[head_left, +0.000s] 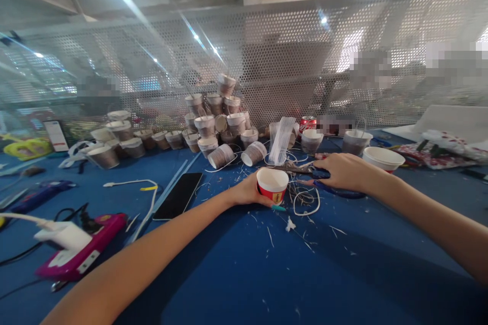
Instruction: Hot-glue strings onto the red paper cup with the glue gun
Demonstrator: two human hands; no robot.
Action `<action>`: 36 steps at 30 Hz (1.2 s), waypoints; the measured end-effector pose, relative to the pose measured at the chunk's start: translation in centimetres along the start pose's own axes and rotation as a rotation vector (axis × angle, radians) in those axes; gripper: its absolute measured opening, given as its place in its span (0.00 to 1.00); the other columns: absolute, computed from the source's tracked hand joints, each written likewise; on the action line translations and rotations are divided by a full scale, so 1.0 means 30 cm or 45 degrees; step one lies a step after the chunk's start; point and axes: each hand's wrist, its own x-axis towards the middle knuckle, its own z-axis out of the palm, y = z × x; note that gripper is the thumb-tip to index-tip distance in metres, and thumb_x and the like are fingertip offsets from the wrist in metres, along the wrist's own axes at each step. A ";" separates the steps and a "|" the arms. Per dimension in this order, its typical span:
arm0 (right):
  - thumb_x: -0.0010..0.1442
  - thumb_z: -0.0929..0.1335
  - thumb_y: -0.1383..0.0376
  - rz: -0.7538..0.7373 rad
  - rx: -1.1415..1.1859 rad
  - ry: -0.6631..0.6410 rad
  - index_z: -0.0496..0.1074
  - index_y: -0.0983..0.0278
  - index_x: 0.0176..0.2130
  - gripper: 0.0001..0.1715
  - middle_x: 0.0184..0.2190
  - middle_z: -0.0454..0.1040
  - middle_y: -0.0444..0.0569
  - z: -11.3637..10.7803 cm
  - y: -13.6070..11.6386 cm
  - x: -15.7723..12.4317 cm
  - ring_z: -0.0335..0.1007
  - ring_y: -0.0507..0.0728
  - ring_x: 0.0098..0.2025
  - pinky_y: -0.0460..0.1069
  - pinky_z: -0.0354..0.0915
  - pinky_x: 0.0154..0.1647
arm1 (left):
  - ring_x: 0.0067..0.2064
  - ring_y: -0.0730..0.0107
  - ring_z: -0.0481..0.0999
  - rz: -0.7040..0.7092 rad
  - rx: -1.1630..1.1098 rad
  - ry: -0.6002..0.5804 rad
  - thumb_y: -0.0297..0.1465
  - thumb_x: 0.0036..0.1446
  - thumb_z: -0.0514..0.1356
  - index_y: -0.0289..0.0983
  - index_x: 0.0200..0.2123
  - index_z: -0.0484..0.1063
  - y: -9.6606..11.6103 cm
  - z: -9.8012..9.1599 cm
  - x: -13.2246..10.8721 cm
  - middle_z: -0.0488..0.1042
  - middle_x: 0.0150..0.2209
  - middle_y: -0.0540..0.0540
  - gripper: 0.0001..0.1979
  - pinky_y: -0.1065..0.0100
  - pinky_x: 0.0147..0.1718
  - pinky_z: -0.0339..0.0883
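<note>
My left hand (246, 190) is wrapped round a red and white paper cup (272, 181), which stands upright with its mouth facing up. My right hand (341, 170) grips blue-handled scissors (321, 173). Their blades reach left behind the cup's rim; whether they touch it I cannot tell. Under and beside the scissors lie tangled brown strings and a loop of white cord (307, 213). A bundle of clear strips (282, 141) stands just behind the cup. Another paper cup (383, 157) sits beyond my right wrist.
Wrapped brown cups (206, 126) are stacked at the back, with several more to their left. A black phone (178, 196) lies left of my left hand. A pink power strip (82, 251) with a white charger is at left. A red soda can (308, 123) stands behind.
</note>
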 end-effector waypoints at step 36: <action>0.57 0.56 0.44 0.044 -0.059 -0.030 0.73 0.63 0.39 0.32 0.34 0.76 0.57 -0.020 -0.017 -0.003 0.72 0.64 0.34 0.53 0.60 0.29 | 0.51 0.54 0.69 -0.008 0.004 -0.095 0.27 0.35 0.70 0.36 0.52 0.61 0.009 -0.012 0.004 0.70 0.51 0.37 0.38 0.56 0.49 0.62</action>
